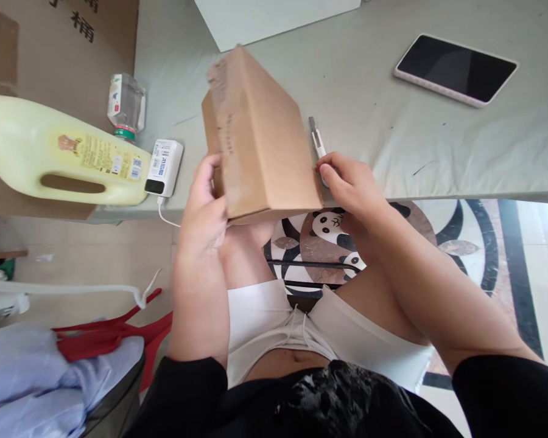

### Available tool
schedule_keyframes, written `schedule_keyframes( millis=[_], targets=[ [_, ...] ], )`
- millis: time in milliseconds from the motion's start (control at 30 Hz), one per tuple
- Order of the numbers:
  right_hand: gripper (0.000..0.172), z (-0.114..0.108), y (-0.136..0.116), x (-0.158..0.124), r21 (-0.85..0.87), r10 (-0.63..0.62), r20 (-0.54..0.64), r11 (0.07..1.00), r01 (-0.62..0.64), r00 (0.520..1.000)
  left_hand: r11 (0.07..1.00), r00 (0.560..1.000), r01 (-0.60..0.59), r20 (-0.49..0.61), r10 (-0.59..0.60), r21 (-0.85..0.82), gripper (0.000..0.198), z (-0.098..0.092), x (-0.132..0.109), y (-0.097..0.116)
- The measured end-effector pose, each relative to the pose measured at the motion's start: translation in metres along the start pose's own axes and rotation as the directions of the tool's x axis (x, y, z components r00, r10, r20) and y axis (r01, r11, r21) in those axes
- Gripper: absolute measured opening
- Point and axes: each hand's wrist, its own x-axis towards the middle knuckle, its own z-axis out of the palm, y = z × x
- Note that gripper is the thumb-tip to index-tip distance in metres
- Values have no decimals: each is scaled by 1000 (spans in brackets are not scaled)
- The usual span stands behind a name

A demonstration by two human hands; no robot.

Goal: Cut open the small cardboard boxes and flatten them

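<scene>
A brown cardboard box (274,134) is tilted up at the table's near edge, with one end torn and ragged. My left hand (205,210) is closed around its left side, the fingertips partly hidden behind the cardboard. Just right of the box is a slim white utility knife (318,139), its tip pointing away from me. My right hand (349,182) pinches the near end of this knife between thumb and forefinger. Whether the knife rests on the cloth or is slightly raised, I cannot tell.
On the pale green tablecloth (360,121) a phone (456,70) lies at the right. To the left are a white power bank (164,167) with a cable, a clear bottle (130,103), a yellow jug (64,152) and a large carton (73,55). A white box (274,18) stands behind.
</scene>
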Motion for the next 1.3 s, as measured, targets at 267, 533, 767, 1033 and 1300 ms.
schedule_keyframes(
  millis=[267,533,767,1033,1300],
  targets=[
    [41,7,-1,-6,151,-309,79,944,295,948,926,979,82,-142,-143,-369,43,-2,2,-38],
    [60,-5,-1,-11,256,-294,10,925,282,956,898,940,203,-179,-290,-390,36,23,4,-51],
    [86,0,4,-8,251,-279,-20,928,275,960,902,942,223,-158,-297,-369,37,25,3,-56],
    [108,8,5,-1,357,-316,50,892,279,947,935,994,100,-14,-112,-340,51,16,-12,-46],
    [105,4,2,-1,348,-232,47,916,201,972,945,998,-29,-56,11,-326,46,14,-9,-46]
  ],
)
